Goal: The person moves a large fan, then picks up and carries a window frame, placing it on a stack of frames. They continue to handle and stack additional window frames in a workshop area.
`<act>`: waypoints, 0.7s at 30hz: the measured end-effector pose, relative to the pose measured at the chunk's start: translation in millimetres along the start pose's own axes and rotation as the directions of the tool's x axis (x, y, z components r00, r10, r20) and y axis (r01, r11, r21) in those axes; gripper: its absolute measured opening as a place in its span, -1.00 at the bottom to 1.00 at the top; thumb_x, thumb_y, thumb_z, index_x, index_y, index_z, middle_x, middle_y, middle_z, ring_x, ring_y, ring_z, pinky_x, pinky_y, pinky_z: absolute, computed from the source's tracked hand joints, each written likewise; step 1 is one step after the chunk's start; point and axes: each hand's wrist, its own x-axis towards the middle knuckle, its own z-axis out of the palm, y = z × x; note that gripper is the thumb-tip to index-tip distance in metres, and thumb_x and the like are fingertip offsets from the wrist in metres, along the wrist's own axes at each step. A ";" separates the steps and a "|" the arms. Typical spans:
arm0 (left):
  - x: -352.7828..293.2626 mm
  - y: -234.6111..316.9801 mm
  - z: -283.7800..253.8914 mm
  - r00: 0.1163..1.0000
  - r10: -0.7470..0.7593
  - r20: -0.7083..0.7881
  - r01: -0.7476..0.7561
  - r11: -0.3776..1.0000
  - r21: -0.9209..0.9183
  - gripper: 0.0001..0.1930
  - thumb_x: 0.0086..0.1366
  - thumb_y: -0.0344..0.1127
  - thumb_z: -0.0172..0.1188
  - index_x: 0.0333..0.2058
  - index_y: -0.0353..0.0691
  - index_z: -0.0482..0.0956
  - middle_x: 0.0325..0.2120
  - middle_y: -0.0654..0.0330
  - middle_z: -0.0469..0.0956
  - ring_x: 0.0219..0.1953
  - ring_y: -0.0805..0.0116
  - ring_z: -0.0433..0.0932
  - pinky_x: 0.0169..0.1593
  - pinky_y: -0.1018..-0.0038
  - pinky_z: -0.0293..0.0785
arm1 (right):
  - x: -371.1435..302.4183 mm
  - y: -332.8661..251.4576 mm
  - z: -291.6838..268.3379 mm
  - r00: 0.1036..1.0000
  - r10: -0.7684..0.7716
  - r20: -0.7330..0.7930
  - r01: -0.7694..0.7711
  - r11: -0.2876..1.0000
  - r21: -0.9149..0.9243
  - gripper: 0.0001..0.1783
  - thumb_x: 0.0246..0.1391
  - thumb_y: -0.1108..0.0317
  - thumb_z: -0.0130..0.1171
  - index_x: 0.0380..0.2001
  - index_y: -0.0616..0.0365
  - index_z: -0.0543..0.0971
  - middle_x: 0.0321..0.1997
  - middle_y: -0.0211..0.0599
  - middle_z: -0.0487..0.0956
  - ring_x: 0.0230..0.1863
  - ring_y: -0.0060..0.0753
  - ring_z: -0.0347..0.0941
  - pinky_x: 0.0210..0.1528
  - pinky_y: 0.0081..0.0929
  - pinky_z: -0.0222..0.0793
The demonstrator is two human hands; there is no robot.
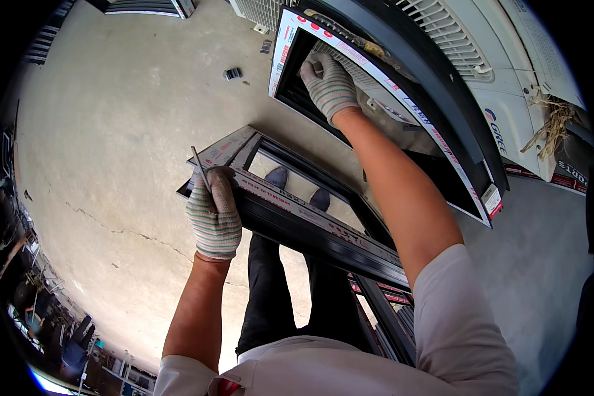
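Two dark window frames with printed protective film lie under my hands. My left hand, in a striped knit glove, is closed on a thin grey metal rod and rests against the corner of the near window frame. That frame lies slanted in front of my legs. Reaching farther, my right hand, in a matching glove, is curled at the inner left side of the far window frame. Its fingertips are partly hidden, so what it grips cannot be made out.
The far frame leans by a white air-conditioner unit with dried straw on it. A small dark block lies on the concrete floor. More frames stand beside my legs. Clutter and people are at the far left.
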 end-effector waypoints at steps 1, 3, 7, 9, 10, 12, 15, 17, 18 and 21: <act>-3.8 1.2 3.9 0.999 -0.038 -0.037 0.040 0.998 0.055 -0.71 0.47 -0.20 -0.10 -0.27 -0.29 0.50 -0.49 0.33 0.43 -0.45 0.53 0.31 -0.31 0.60 0.30 | 6.0 -5.2 3.9 0.999 -0.041 -0.003 0.041 0.999 -0.030 -0.58 0.10 0.01 0.12 -0.18 0.15 0.53 -0.26 -0.14 0.61 -0.18 -0.14 0.54 -0.06 -0.29 0.43; -3.9 -1.7 7.9 0.997 -0.023 -0.076 0.039 0.975 0.217 -0.76 0.45 -0.27 -0.07 -0.27 -0.30 0.50 -0.48 0.27 0.48 -0.43 0.52 0.36 -0.30 0.59 0.34 | 14.3 -20.3 9.9 0.993 -0.120 0.005 0.120 0.989 -0.088 -0.58 0.13 0.06 0.13 -0.19 0.23 0.53 -0.30 -0.14 0.62 -0.26 -0.13 0.55 -0.10 -0.34 0.43; -5.3 -6.5 12.3 0.991 0.077 -0.106 -0.032 0.925 0.379 -0.85 0.39 -0.38 -0.01 -0.26 -0.30 0.51 -0.46 0.14 0.55 -0.43 0.43 0.47 -0.29 0.54 0.41 | 26.1 -17.8 7.4 0.968 -0.250 -0.036 0.233 0.939 -0.251 -0.58 0.15 0.00 0.07 -0.21 0.16 0.54 -0.23 0.01 0.60 -0.15 0.10 0.51 -0.08 -0.14 0.41; -4.6 -7.2 13.0 0.979 0.186 -0.087 -0.130 0.888 0.441 -0.89 0.37 -0.42 0.02 -0.25 -0.30 0.51 -0.46 0.09 0.57 -0.44 0.37 0.52 -0.31 0.51 0.44 | 30.1 -12.7 8.3 0.949 -0.311 -0.056 0.288 0.924 -0.250 -0.64 0.16 0.05 0.07 -0.25 0.16 0.54 -0.24 0.00 0.60 -0.15 0.12 0.50 -0.09 -0.12 0.40; -3.7 -6.6 14.5 0.973 0.213 -0.089 -0.151 0.878 0.455 -0.91 0.34 -0.44 0.04 -0.25 -0.29 0.51 -0.45 0.08 0.57 -0.45 0.29 0.54 -0.33 0.48 0.45 | 31.7 -9.5 6.8 0.945 -0.326 -0.035 0.308 0.920 -0.243 -0.65 0.16 0.07 0.08 -0.26 0.16 0.54 -0.24 0.00 0.60 -0.15 0.11 0.50 -0.09 -0.13 0.40; -2.1 -4.6 15.0 0.970 0.226 -0.089 -0.159 0.868 0.470 -0.92 0.32 -0.46 0.05 -0.26 -0.28 0.50 -0.45 0.08 0.57 -0.45 0.26 0.53 -0.33 0.47 0.46 | 34.4 -6.0 5.4 0.939 -0.344 -0.008 0.334 0.916 -0.224 -0.67 0.16 0.09 0.09 -0.26 0.17 0.55 -0.23 0.00 0.60 -0.15 0.11 0.50 -0.09 -0.15 0.40; -2.8 -4.5 15.0 0.979 0.185 -0.087 -0.121 0.869 0.479 -0.94 0.30 -0.49 0.06 -0.27 -0.27 0.50 -0.45 0.07 0.56 -0.44 0.22 0.54 -0.31 0.45 0.47 | 39.5 0.3 6.3 0.943 -0.328 0.054 0.333 0.934 -0.130 -0.69 0.16 0.15 0.11 -0.23 0.18 0.55 -0.24 -0.06 0.60 -0.17 -0.02 0.51 -0.08 -0.24 0.41; -2.2 -3.5 14.4 0.983 0.162 -0.082 -0.103 0.869 0.484 -0.93 0.30 -0.51 0.06 -0.27 -0.26 0.50 -0.44 0.07 0.55 -0.42 0.19 0.54 -0.30 0.44 0.47 | 38.1 7.6 6.0 0.944 -0.279 0.174 0.282 0.959 0.008 -0.72 0.15 0.23 0.15 -0.19 0.20 0.55 -0.27 -0.17 0.61 -0.21 -0.28 0.55 -0.08 -0.37 0.43; -1.6 -1.8 13.9 0.984 0.163 -0.077 -0.105 0.867 0.488 -0.93 0.29 -0.51 0.06 -0.27 -0.26 0.49 -0.44 0.07 0.55 -0.41 0.18 0.55 -0.29 0.43 0.48 | 36.5 11.8 5.5 0.947 -0.257 0.194 0.239 0.964 0.115 -0.72 0.16 0.26 0.17 -0.17 0.24 0.54 -0.25 -0.27 0.61 -0.16 -0.45 0.53 -0.06 -0.43 0.43; -0.6 -3.0 15.7 0.980 0.184 -0.072 -0.127 0.864 0.487 -0.90 0.28 -0.53 0.06 -0.25 -0.25 0.49 -0.39 0.06 0.54 -0.38 0.16 0.56 -0.27 0.42 0.48 | 41.9 27.7 2.0 0.991 -0.131 0.038 0.115 0.952 0.283 -0.65 0.19 0.21 0.15 -0.09 0.26 0.53 -0.12 -0.25 0.61 -0.06 -0.41 0.52 0.04 -0.44 0.40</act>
